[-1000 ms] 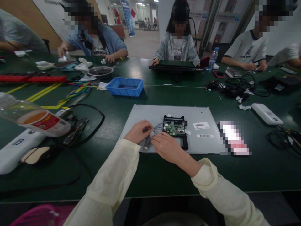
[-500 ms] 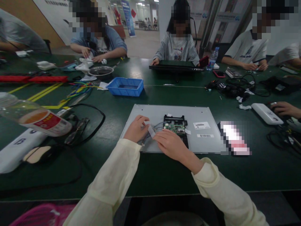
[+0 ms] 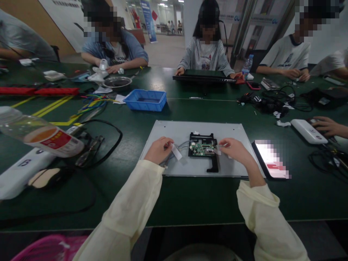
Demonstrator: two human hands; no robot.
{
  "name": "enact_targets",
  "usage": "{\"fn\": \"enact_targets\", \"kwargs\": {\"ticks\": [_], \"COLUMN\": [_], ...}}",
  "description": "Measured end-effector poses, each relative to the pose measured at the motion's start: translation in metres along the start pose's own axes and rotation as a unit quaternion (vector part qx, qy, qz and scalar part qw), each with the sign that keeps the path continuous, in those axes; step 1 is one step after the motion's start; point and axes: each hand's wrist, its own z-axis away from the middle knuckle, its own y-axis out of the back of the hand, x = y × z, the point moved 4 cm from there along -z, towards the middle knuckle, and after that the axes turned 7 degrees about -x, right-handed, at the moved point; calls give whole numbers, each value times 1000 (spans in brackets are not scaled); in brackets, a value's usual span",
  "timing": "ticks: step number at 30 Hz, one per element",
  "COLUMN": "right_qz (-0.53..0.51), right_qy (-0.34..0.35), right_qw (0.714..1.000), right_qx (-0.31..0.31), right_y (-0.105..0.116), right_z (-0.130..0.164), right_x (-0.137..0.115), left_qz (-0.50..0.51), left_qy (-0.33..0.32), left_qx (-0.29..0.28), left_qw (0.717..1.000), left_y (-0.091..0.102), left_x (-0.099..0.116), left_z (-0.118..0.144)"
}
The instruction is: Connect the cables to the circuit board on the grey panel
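A flat grey panel (image 3: 187,127) lies on the table in front of me, a black bracket (image 3: 214,165) with a green circuit board (image 3: 200,149) at its middle. My left hand (image 3: 159,150) is over the panel's left part, thumb and fingers pinching a white strip of tape (image 3: 177,152) that hangs down. Thin grey cables (image 3: 182,146) run from beneath that hand to the board. At the board's right edge, my right hand (image 3: 236,150) has its fingertips closed on a small white tape tab (image 3: 218,152); the fingers partly hide it.
A phone (image 3: 268,156) lies against the panel's right edge. Beyond the panel is a blue tray (image 3: 146,100). On the left are a drink bottle (image 3: 51,139), a mouse (image 3: 43,178) and a black cable (image 3: 119,136). A white device (image 3: 308,131) sits by a co-worker's hand (image 3: 330,127).
My right hand has left the white strip and moved right to the tape tab at the board's edge. My left hand stays nearly in place, still pinching the strip.
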Motion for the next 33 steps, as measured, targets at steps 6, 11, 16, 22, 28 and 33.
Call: {"fn": "enact_targets", "kwargs": {"ticks": [6, 11, 16, 22, 28, 33], "right_qz": [-16, -13, -43, -10, 41, 61], "right_qy": [12, 13, -16, -79, -105, -76], "right_qw": [998, 997, 997, 996, 986, 981], "right_qx": [-62, -75, -69, 49, 122, 165], "right_y": [-10, -13, -7, 16, 24, 23], "right_z": [-1, -4, -4, -3, -4, -5], "right_x": [4, 9, 15, 41, 64, 61], "left_qz": [22, 45, 37, 17, 1, 5], "left_qy": [18, 73, 98, 110, 106, 83], "left_qx": [58, 162, 194, 213, 190, 212], "left_qw": [998, 983, 975, 971, 976, 974], "left_y": [6, 14, 18, 19, 13, 14], "left_x": [-5, -15, -21, -30, -32, -22], "left_z": [-1, 2, 4, 5, 4, 5]}}
